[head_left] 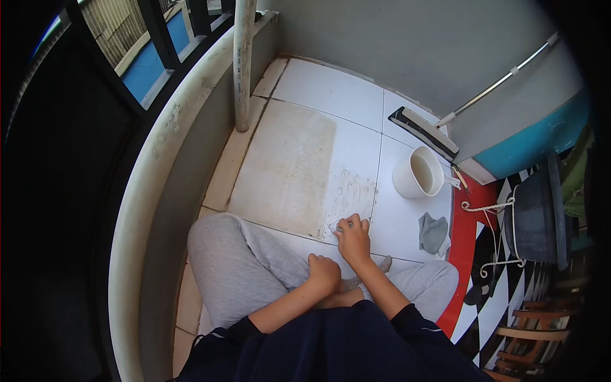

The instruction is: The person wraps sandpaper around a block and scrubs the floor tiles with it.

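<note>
Small thin scraper-like tool [332, 227], mostly hid., down at floor tile [350, 153], gripped in R hand's [354, 242] curled fingers. Prob. v. light and stiff, maybe slippery if wet, edge poss. sharp; best held by back edge, pinched btwn thumb and fingertips. Looks pale, flattish; exact shape unclear. Beneath, tile w/ tan film [283, 169] to L, whiter flecked strip at R. L hand [324, 275] near, by crossed legs [223, 267], curled in loose fist, contents (if any) hid. Farther R, white dipper [405, 177] w/ cloudy liquid [422, 173], crumpled grey cloth [433, 234] nearby, long-handled floor wiper [422, 130] beyond, by wall [407, 44].
</note>
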